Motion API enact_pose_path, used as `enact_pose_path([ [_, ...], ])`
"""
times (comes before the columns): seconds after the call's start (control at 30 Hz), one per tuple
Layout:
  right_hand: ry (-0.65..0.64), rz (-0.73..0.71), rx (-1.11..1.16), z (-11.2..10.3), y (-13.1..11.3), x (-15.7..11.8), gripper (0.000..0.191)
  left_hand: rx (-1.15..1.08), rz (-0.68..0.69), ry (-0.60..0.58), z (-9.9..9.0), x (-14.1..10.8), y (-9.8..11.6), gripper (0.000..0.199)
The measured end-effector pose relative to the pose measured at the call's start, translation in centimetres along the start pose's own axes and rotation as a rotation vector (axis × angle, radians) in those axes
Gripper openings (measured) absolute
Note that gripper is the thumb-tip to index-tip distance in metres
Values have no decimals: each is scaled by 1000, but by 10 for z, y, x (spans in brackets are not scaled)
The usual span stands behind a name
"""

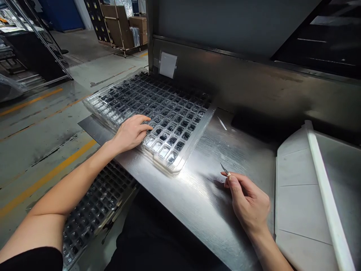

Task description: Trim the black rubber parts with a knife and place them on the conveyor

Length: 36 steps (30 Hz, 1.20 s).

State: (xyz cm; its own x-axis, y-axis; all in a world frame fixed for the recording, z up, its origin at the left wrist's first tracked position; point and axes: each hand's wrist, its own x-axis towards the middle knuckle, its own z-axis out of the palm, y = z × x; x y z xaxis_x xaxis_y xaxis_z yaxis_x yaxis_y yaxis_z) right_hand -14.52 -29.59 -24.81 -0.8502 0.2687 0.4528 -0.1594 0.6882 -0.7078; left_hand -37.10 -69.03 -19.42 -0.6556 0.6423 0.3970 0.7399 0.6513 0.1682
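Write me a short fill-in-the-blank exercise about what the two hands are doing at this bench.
1. The left hand rests on the clear ____ of small black parts.
2. The right hand pinches a thin pointed tool between its ____.
3. Both the tray and the right hand are over a shiny ____ bench.

Missing words: tray; fingers; metal

Overhead light glares off my steel table (205,195) and the clear tray (172,165); my hand shadows fall soft, edges bend, focus stays sharp.
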Motion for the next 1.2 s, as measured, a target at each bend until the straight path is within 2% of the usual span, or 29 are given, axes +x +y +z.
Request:
enact_pose_path([
  [0.33, -6, 4, 11, -1, -1, -1, 38, -2, -1, 43, -1, 0, -1, 38],
  [0.63, 0, -17, 14, 2, 1, -1, 31, 160, 76, -16, -3, -3, 1, 44],
  [0.8, -6, -33, 19, 1, -5, 1, 33, 123, 84, -28, -7, -1, -2, 43],
  [1.03, -7, -45, 16, 0, -8, 1, 34, 75, 55, 18, -10, 5, -4, 45],
  [1.2, -4, -42, 9, 1, -1, -1, 36, 116, 70, -73, -8, 6, -5, 47],
])
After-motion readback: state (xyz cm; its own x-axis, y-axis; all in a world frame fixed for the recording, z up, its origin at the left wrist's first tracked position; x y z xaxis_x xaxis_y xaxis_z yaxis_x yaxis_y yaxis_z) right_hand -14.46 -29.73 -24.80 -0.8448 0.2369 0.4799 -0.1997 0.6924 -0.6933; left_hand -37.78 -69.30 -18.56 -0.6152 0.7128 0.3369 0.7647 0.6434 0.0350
